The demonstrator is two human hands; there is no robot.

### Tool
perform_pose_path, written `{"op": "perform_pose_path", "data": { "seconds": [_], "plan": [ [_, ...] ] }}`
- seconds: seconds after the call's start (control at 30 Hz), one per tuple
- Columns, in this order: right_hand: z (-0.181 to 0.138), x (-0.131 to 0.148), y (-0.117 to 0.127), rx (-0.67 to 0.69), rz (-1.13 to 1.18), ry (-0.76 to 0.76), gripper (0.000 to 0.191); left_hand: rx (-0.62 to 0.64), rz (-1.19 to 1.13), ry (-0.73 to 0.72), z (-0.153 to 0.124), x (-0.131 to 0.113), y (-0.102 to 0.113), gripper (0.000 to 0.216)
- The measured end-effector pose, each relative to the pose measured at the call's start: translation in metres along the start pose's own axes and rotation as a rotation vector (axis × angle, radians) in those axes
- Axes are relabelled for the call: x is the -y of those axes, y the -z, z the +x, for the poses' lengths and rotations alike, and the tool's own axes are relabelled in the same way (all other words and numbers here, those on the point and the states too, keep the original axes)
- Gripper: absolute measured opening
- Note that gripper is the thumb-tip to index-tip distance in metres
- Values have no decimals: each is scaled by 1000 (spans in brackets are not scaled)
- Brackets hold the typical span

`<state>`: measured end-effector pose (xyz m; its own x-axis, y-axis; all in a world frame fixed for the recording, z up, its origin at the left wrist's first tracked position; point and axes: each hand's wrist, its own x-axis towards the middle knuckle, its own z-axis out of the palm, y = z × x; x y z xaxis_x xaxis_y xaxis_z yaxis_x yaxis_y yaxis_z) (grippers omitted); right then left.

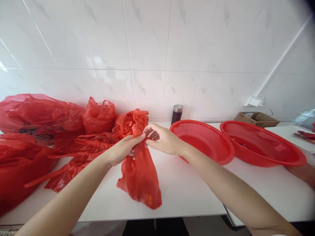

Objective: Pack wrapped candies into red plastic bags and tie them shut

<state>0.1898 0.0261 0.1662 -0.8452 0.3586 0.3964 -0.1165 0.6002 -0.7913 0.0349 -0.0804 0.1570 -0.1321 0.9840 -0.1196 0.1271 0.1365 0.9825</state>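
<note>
A red plastic bag [142, 178] hangs down between my arms over the front part of the white table [182, 193]. Its lower end bulges with contents I cannot make out. My left hand [126, 147] is closed around the gathered neck of the bag. Opposite it, my right hand [162, 137] pinches at the bag's neck, thumb and fingers curled together. Just behind my hands lies another crumpled red bag [123, 123], and several knotted red bags [71, 167] rest to the left of my left hand.
Large filled red bags [39, 118] occupy the left side. To the right stand a red mesh basket [201, 141] and a second red basket [265, 147]. A dark flask [177, 114] and an open cardboard box [258, 119] are near the tiled wall. Another person's arm shows at far right.
</note>
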Motion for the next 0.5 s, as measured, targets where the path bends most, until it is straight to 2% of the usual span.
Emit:
{"op": "perform_pose_path", "data": {
  "seconds": [0.07,0.17,0.3,0.37,0.43,0.5],
  "plan": [
    [-8,-7,-7,-55,85,-53,10,16,11,4,0,4,1,37],
    [-26,5,-21,-186,130,-55,10,36,-3,-32,-3,5,4,35],
    [-47,30,-32,-73,165,9,8,175,121,-160,-10,1,9,28],
    [-46,25,-32,-168,149,46,11,218,238,-160,-12,0,10,17],
    [-38,9,-31,-291,134,13,19,163,372,-164,-12,3,7,10],
    [-29,-14,-33,-275,143,-96,31,25,575,-248,-9,9,2,19]
  ]
}}
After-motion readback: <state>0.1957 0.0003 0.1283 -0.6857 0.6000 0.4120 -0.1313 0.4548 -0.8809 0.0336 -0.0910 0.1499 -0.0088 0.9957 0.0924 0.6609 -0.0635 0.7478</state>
